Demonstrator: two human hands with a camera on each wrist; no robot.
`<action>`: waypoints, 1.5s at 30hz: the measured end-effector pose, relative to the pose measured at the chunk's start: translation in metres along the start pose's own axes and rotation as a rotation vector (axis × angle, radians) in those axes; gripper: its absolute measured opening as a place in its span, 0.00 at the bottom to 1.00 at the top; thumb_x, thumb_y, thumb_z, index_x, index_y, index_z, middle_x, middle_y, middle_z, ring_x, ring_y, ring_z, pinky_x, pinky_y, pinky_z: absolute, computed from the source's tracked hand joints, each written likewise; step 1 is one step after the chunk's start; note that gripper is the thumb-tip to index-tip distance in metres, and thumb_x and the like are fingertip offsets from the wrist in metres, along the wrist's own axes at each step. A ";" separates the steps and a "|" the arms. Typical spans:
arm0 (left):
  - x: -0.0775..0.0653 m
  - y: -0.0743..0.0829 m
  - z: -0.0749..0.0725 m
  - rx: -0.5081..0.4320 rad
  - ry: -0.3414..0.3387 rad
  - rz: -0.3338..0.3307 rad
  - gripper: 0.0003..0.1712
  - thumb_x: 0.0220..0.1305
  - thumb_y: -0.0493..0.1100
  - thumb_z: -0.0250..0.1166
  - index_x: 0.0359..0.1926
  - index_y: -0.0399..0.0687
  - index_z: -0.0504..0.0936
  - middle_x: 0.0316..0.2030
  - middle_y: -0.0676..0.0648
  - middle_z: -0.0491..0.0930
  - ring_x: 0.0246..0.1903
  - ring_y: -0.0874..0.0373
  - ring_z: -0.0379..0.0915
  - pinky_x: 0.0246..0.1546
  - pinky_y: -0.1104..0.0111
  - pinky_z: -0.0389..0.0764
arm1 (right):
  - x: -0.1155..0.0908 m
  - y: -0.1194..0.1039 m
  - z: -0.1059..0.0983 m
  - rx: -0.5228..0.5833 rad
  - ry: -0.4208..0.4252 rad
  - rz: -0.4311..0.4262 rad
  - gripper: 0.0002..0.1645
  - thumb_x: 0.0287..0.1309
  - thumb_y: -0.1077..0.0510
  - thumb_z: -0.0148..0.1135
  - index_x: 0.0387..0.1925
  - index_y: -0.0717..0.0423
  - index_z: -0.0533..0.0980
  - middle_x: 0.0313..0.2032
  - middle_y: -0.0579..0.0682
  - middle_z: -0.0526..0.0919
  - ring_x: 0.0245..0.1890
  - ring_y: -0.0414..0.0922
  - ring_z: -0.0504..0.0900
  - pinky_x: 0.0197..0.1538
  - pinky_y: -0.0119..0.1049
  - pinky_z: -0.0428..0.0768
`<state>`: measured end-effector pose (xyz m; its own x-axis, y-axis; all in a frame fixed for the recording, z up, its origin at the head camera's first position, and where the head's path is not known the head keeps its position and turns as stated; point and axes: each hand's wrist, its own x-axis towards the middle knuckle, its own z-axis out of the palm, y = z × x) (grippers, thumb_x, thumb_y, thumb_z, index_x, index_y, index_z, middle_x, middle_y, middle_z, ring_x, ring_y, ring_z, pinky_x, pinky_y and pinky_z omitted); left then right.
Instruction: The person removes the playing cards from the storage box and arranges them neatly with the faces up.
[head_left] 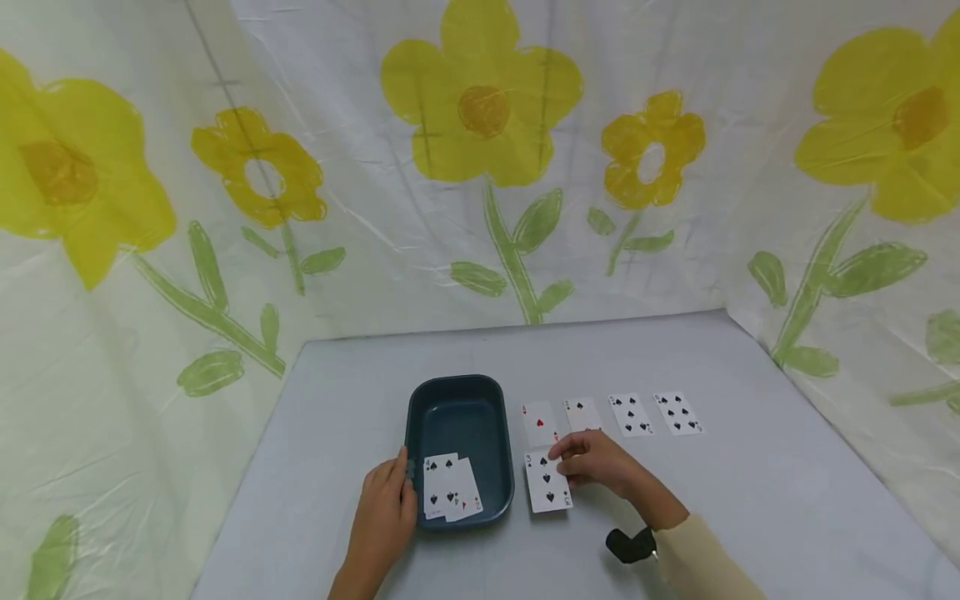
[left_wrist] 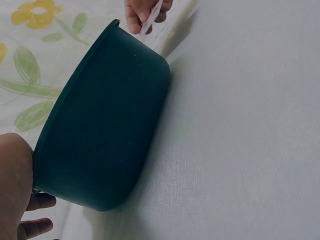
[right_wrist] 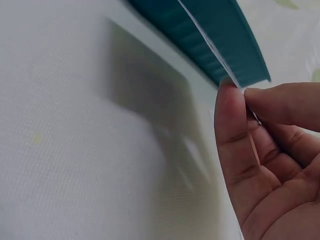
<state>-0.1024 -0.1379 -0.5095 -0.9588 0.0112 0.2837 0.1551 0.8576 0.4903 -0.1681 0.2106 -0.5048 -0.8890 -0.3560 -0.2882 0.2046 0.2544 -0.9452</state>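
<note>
My left hand (head_left: 385, 500) grips the left rim of a dark teal plastic basin (head_left: 459, 383), beside its small side handle (head_left: 410, 469). Inside lies a four of spades (head_left: 441, 486), overlapping a few other cards (head_left: 471, 492). To the right of the basin, my right hand (head_left: 596, 461) pinches a three of spades (head_left: 546, 487) between thumb and fingertips. In the right wrist view the card (right_wrist: 212, 47) appears edge-on, raised over the table with its shadow below. Behind it is an ace of hearts (head_left: 538, 421), lying face up.
Right of the ace, in one row, lie a two of spades (head_left: 581, 410), a five of spades (head_left: 631, 415) and a six of spades (head_left: 678, 413). A black object (head_left: 628, 546) shows beside my right sleeve. Flower-printed sheets (head_left: 480, 250) surround the pale table (head_left: 765, 500).
</note>
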 end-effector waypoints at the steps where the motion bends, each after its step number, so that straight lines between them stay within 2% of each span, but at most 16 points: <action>1: 0.000 0.000 0.000 -0.001 0.000 -0.001 0.29 0.70 0.35 0.56 0.69 0.29 0.67 0.57 0.35 0.77 0.60 0.41 0.68 0.60 0.48 0.73 | 0.000 0.001 0.001 -0.016 0.010 0.002 0.10 0.57 0.68 0.66 0.42 0.65 0.82 0.36 0.53 0.82 0.32 0.47 0.82 0.37 0.39 0.85; 13: 0.001 0.001 0.002 -0.013 0.003 -0.011 0.29 0.69 0.35 0.57 0.69 0.30 0.68 0.58 0.36 0.77 0.60 0.41 0.68 0.60 0.49 0.73 | 0.005 0.003 0.009 -0.243 0.178 0.019 0.07 0.54 0.69 0.67 0.36 0.59 0.83 0.34 0.51 0.78 0.31 0.46 0.78 0.33 0.37 0.81; 18: 0.000 0.001 0.003 -0.018 -0.004 -0.021 0.29 0.70 0.35 0.56 0.70 0.31 0.67 0.58 0.36 0.76 0.61 0.41 0.67 0.60 0.49 0.73 | 0.007 0.001 0.013 -0.316 0.201 0.010 0.08 0.52 0.70 0.68 0.34 0.58 0.83 0.31 0.50 0.79 0.30 0.45 0.78 0.32 0.38 0.80; 27: -0.001 -0.002 0.004 -0.018 0.005 -0.009 0.29 0.70 0.35 0.56 0.70 0.31 0.67 0.58 0.36 0.76 0.60 0.42 0.67 0.60 0.49 0.73 | 0.007 -0.004 0.019 -0.550 0.232 -0.006 0.10 0.50 0.68 0.70 0.32 0.52 0.86 0.29 0.47 0.76 0.31 0.46 0.73 0.31 0.38 0.74; 37: -0.003 -0.003 0.003 -0.014 0.015 0.007 0.29 0.70 0.36 0.56 0.69 0.31 0.68 0.57 0.36 0.77 0.59 0.42 0.68 0.60 0.49 0.74 | 0.008 0.000 0.026 -0.629 0.231 -0.021 0.12 0.51 0.69 0.68 0.33 0.50 0.87 0.27 0.48 0.73 0.30 0.45 0.72 0.29 0.37 0.72; 45: -0.001 -0.003 0.002 -0.010 0.018 0.018 0.28 0.70 0.36 0.56 0.69 0.31 0.69 0.57 0.37 0.77 0.59 0.43 0.69 0.59 0.50 0.74 | 0.010 0.000 0.031 -0.686 0.251 -0.034 0.13 0.50 0.70 0.69 0.33 0.49 0.87 0.28 0.49 0.70 0.31 0.46 0.69 0.31 0.38 0.70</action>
<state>-0.1020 -0.1397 -0.5126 -0.9513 0.0174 0.3076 0.1752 0.8519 0.4935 -0.1642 0.1792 -0.5123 -0.9742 -0.1779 -0.1389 -0.0544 0.7824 -0.6204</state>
